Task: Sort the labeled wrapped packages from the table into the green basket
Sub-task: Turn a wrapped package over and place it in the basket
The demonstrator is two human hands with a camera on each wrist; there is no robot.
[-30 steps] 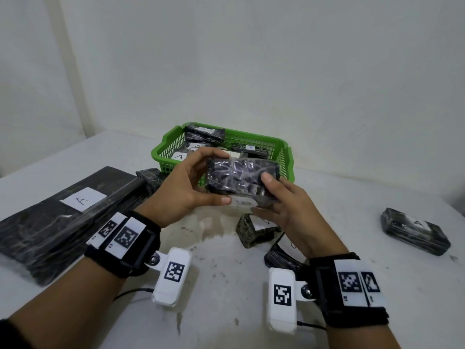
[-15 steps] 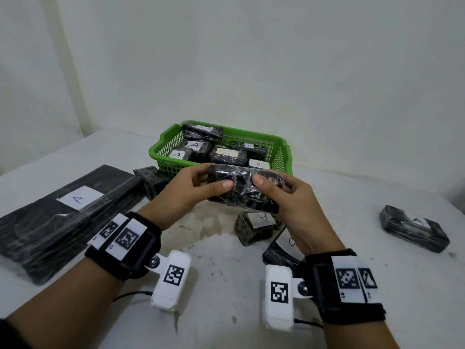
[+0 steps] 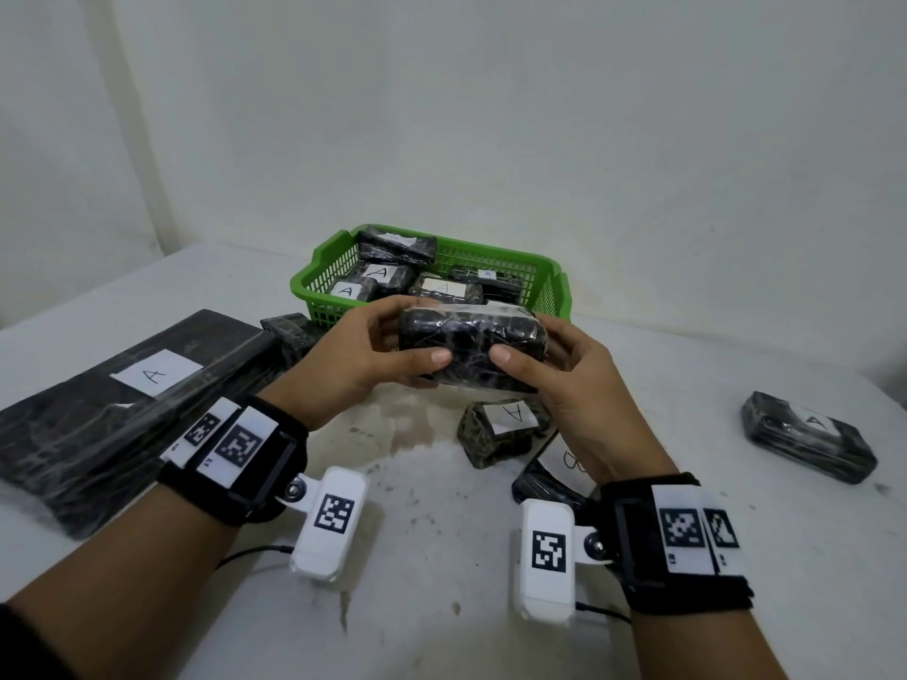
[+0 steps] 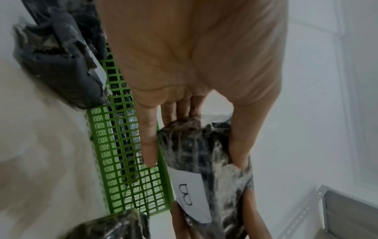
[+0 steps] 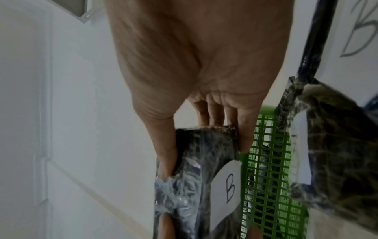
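Two hands hold one dark wrapped package in the air, just in front of the near wall of the green basket and above the table. The left hand grips its left end, thumb on the near face and fingers curled round the far side; the right hand grips the right end the same way. Both wrist views show a white label marked B on the underside of this package, with the green mesh right behind it.

Inside the basket lie several wrapped packages, most with white labels reading A; one at its 12 o'clock corner leans on the rim.

Below the held package, toward 6 o'clock, a small package labelled A rests on the table, and at its 5 o'clock another with a B label is partly hidden by the right wrist. At 3 o'clock, well apart, a package labelled A lies alone. At 9 o'clock a long flat wrapped package with an A label lies on the table, and a small dark package sits between it and the basket.
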